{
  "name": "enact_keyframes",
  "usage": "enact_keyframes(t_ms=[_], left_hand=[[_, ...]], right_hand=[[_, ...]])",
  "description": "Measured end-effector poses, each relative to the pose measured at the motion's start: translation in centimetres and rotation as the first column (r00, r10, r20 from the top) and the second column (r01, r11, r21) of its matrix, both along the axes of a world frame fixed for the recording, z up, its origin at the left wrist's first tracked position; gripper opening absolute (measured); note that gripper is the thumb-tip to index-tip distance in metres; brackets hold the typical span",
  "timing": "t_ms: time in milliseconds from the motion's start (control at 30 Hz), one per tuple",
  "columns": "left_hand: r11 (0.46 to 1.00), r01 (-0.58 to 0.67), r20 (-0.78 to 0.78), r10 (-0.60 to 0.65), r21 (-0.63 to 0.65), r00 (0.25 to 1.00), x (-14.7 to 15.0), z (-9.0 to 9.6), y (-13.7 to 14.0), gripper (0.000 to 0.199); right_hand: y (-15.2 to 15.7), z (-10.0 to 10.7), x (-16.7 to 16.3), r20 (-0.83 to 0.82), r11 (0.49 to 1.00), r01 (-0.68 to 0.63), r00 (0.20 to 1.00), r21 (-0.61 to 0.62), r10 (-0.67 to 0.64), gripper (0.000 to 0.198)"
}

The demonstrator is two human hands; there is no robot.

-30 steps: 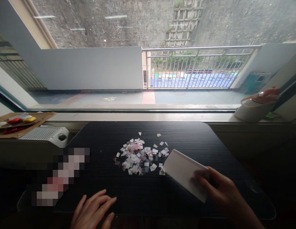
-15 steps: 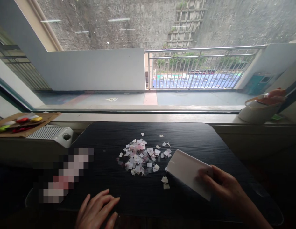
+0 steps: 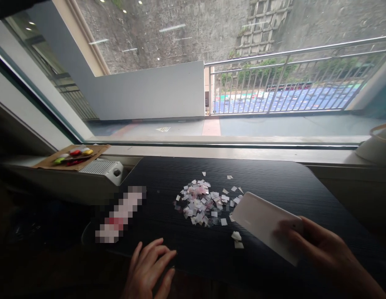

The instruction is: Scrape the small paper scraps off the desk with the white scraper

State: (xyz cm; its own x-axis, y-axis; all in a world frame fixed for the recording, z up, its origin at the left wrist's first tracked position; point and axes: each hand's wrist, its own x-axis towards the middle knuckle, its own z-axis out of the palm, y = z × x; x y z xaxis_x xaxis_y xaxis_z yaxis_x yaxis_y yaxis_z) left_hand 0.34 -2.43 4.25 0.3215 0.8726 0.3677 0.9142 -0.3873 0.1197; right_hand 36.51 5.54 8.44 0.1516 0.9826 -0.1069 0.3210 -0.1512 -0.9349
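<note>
A flat white rectangular panel [image 3: 266, 224], with a small dark dot near its held end, is in my right hand [image 3: 320, 245]. My thumb and fingers close round its right end. It is held tilted, and its left edge is close to a pile of small white and pinkish paper-like scraps [image 3: 197, 203] on the black table [image 3: 162, 174]. Two or so loose scraps [image 3: 238, 240] lie below that edge. My left hand [image 3: 152, 268] is at the table's front edge, fingers spread and holding nothing. A pixelated pale and red strip [image 3: 120, 216] lies on the table's left side.
Behind the table runs a window sill [image 3: 211, 152]. On the left, a cardboard sheet [image 3: 77, 157] with colourful items lies over a white radiator [image 3: 113, 170]. At the right end of the sill stands a pale container [image 3: 375, 147]. A railing [image 3: 286, 83] shows outside.
The view has swung left and tilted, so everything appears farther right. Both hands keep nearly the same place relative to the table, and the panel is still held beside the scraps.
</note>
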Motion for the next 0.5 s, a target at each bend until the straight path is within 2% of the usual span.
enact_keyframes(t_ms=[133, 267, 367, 433, 500], left_hand=[[0.999, -0.047, 0.049, 0.048, -0.017, 0.998, 0.6, 0.0, -0.1, 0.029], [1.0, 0.008, 0.001, -0.008, -0.019, 1.0, 0.7, 0.2, 0.0, 0.031], [1.0, 0.006, -0.015, -0.006, -0.017, 1.0, 0.7, 0.6, 0.4, 0.03], [1.0, 0.023, 0.001, -0.023, -0.015, 1.0, 1.2, 1.1, 0.9, 0.03], [0.997, 0.074, 0.038, -0.074, 0.0, 0.997, 2.4, 1.9, 1.9, 0.03]], right_hand=[[-0.3, 0.8, 0.7, -0.005, 0.997, -0.062, 0.998, -0.038, 0.061, 0.023], [-0.9, 0.6, 1.9, 0.01, 0.996, 0.027, 1.0, -0.085, -0.026, 0.017], [-1.4, 0.3, 2.6, -0.03, 0.991, -0.013, 1.0, -0.134, 0.009, 0.02], [-1.6, 0.4, 2.8, 0.016, 0.995, -0.024, 1.0, -0.096, 0.025, 0.022], [-1.5, 0.5, 2.8, 0.092, 0.999, 0.033, 0.995, -0.01, -0.032, 0.021]])
